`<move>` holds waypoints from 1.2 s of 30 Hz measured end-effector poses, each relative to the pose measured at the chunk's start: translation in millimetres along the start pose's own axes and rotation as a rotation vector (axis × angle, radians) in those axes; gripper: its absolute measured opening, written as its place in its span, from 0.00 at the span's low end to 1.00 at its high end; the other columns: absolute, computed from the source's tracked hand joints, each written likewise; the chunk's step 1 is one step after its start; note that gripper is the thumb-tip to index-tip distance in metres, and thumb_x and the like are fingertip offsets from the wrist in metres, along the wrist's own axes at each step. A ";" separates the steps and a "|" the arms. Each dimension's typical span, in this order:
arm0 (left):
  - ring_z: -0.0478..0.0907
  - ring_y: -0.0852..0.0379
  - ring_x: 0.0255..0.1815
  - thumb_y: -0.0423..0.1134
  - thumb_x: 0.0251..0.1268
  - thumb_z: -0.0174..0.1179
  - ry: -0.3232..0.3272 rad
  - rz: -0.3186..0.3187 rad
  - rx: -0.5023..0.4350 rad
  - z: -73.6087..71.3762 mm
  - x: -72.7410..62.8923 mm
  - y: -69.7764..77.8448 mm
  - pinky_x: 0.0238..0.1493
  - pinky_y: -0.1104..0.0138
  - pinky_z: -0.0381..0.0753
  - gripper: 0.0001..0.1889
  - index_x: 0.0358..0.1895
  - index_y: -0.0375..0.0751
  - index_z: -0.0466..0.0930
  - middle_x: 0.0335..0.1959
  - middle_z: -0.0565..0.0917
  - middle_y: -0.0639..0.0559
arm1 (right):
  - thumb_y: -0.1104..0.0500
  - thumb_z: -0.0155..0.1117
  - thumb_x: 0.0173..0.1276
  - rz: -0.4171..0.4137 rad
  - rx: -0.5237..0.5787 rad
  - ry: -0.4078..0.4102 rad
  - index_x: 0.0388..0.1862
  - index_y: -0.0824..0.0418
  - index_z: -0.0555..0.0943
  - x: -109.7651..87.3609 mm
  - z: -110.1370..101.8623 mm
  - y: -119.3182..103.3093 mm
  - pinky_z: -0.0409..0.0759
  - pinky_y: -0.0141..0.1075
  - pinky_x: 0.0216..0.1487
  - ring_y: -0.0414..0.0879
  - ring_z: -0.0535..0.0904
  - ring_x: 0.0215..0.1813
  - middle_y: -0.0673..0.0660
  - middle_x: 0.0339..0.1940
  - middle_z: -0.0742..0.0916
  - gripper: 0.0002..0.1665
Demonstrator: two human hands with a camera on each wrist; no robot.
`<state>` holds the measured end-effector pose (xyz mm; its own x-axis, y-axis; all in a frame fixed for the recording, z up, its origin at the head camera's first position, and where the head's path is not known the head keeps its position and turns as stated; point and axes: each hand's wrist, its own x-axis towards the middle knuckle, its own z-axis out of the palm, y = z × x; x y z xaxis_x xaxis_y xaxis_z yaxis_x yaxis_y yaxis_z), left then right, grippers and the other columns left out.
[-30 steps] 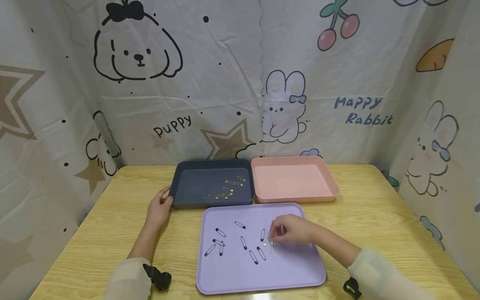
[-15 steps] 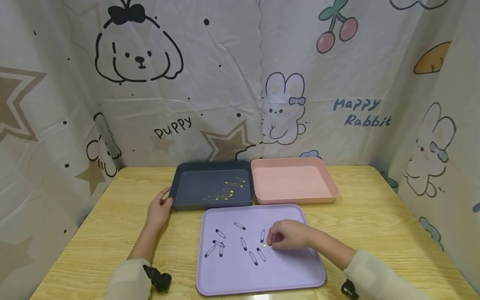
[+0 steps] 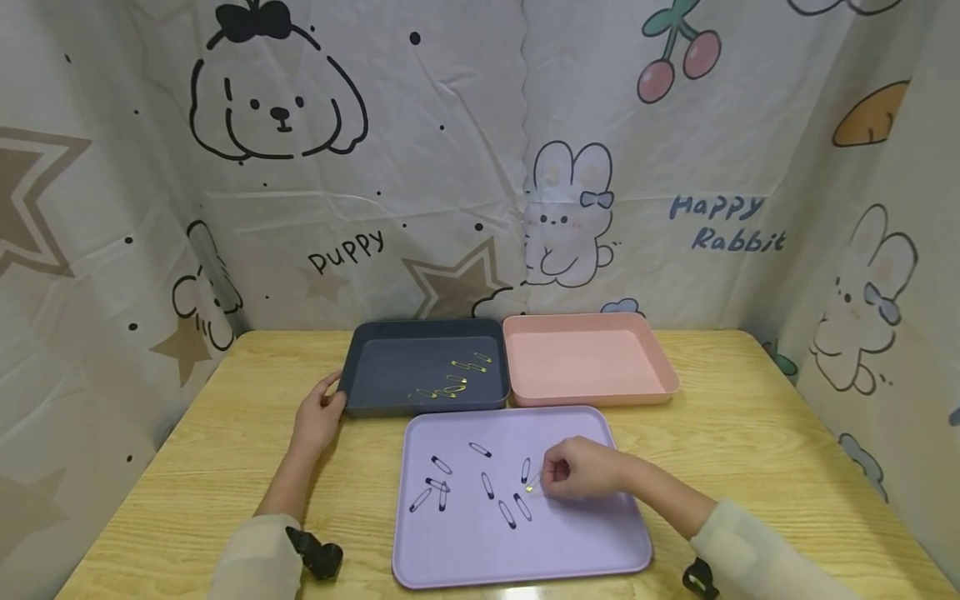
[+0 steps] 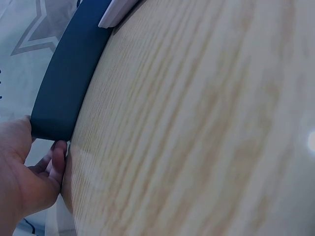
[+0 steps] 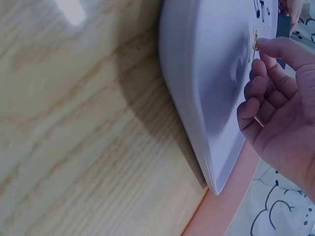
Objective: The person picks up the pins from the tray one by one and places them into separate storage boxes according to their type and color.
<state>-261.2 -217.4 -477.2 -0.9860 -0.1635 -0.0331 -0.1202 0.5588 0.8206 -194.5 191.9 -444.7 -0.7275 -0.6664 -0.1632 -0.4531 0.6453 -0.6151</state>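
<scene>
Trays (image 3: 588, 364): three. Hands (image 3: 581, 468): two. Black-ended pins (image 3: 480, 450): nine. Yellow pins (image 3: 457, 380): count unclear.

Right hand: the right hand (image 3: 579, 468) sits slightly nearer 6 o'clock over the lilac tray (image 3: 525, 550) than one second ago, and a touch toward 3 o'clock from half a second ago.
Gold-headed safety pins: of two seen a second ago, the 3 o'clock one has left the head view; the right wrist view shows a gold safety pin (image 5: 256, 40) at the thumb tip.
Loose pin: more of the remaining gold-headed pin (image 3: 530, 487) shows than half a second ago.
Right sleeve: the cream cuff (image 3: 712, 529) and black wrist mount (image 3: 699, 578) have shifted toward 7 o'clock since one second ago.
</scene>
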 end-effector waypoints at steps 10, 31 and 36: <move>0.70 0.52 0.41 0.42 0.72 0.41 0.005 -0.003 -0.001 -0.5 -0.9 -0.5 0.38 0.67 0.67 0.25 0.71 0.48 0.59 0.50 0.75 0.38 | 0.59 0.64 0.59 0.067 0.026 0.099 0.24 0.53 0.79 15.4 -15.6 0.2 0.69 0.27 0.27 0.35 0.70 0.24 0.44 0.21 0.77 0.05; 0.69 0.57 0.34 0.41 0.71 0.43 0.024 0.011 -0.024 1.2 2.5 -3.0 0.35 0.68 0.67 0.25 0.70 0.47 0.61 0.43 0.77 0.42 | 0.62 0.64 0.59 0.071 0.101 0.205 0.25 0.60 0.81 80.6 -44.9 -30.0 0.70 0.29 0.30 0.39 0.71 0.27 0.48 0.21 0.79 0.04; 0.69 0.57 0.34 0.41 0.71 0.43 0.028 0.007 -0.027 0.7 3.2 -4.0 0.35 0.68 0.67 0.25 0.70 0.48 0.61 0.43 0.77 0.42 | 0.60 0.64 0.59 0.095 0.105 0.211 0.26 0.59 0.81 99.9 -48.3 -34.9 0.70 0.30 0.28 0.39 0.72 0.25 0.48 0.21 0.80 0.05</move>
<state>-264.0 -219.6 -481.0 -0.9831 -0.1826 -0.0118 -0.1099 0.5376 0.8360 -276.3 120.9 -402.3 -0.8606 -0.5050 -0.0665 -0.3296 0.6517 -0.6831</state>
